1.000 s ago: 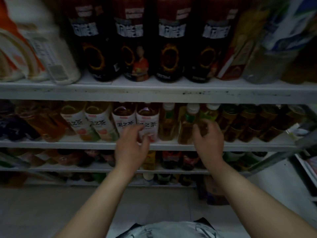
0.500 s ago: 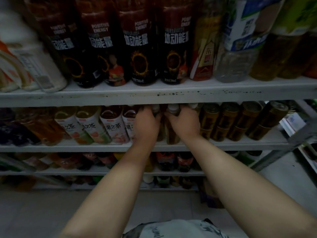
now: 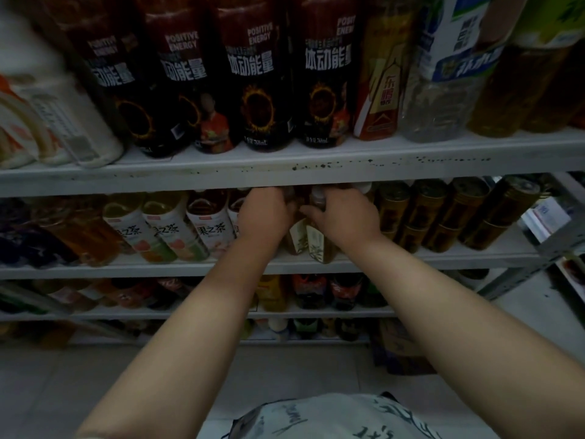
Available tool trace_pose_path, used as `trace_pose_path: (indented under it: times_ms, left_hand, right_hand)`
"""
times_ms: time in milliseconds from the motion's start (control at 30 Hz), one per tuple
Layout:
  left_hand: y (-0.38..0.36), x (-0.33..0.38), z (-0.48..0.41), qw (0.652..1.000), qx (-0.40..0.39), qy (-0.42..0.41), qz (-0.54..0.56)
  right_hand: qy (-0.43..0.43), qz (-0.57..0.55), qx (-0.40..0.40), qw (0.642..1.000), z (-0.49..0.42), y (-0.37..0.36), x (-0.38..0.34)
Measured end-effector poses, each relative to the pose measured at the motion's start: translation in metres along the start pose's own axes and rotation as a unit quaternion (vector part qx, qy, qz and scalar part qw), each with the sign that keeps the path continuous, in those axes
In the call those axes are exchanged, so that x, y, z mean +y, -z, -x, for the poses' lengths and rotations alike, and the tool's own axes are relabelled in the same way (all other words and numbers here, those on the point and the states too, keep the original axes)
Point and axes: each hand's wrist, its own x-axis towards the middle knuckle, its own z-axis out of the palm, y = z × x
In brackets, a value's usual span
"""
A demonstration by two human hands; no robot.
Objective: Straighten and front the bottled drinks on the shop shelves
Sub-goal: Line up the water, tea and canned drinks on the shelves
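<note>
Arms: both stretched forward, wrists close together.
Left hand (image 3: 266, 217): fingertips hidden; we cannot tell its grip.
Right hand (image 3: 346, 218): we clasp the tea bottle (image 3: 315, 242) neck.
Place: upright on the second shelf (image 3: 459, 255), between our hands.

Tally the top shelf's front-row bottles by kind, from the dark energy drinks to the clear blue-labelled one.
Dark plastic bottles with black Positive Energy labels: 4
Yellow-and-red labelled plastic bottle: 1
Clear plastic bottle with blue-and-white label: 1
Total: 6

My left hand (image 3: 264, 215) and right hand (image 3: 346, 218): fingertips hidden under shelf lip (image 3: 190, 180)
Grip on tea bottles (image 3: 313, 240): cannot tell
</note>
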Motion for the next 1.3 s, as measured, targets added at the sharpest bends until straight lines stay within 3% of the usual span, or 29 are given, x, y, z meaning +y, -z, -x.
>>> trace_pose_path:
  times_ms: [200,433,767,967,1100,1200,1300]
  left_hand:
    - [-0.002,-0.008,-0.003,0.999,-0.017,-0.017,-0.042]
    - [-0.001,-0.01,0.0,0.995,-0.029,-0.088,-0.033]
    - [0.002,-0.016,0.004,0.994,-0.052,-0.066,-0.068]
    - [-0.02,-0.027,0.043,0.993,0.043,-0.111,0.021]
    - [-0.037,-0.023,0.072,0.993,0.086,-0.069,0.045]
    - [-0.05,-0.011,0.085,0.99,0.116,-0.025,0.078]
    - [-0.062,0.001,0.094,0.982,0.079,0.092,0.144]
  right_hand:
    - [0.015,0.017,0.012,1.0,0.003,-0.005,-0.005]
    - [0.006,0.04,-0.043,0.998,-0.006,-0.011,-0.006]
    - [0.021,0.024,0.005,0.999,0.013,-0.009,0.008]
    - [-0.052,-0.07,0.049,0.995,0.056,0.001,0.049]
    - [-0.052,-0.108,0.109,0.987,0.053,0.023,0.076]
    - [-0.064,-0.086,0.024,0.994,0.03,0.035,0.076]
    - [-0.102,-0.165,-0.03,0.981,0.008,0.04,0.066]
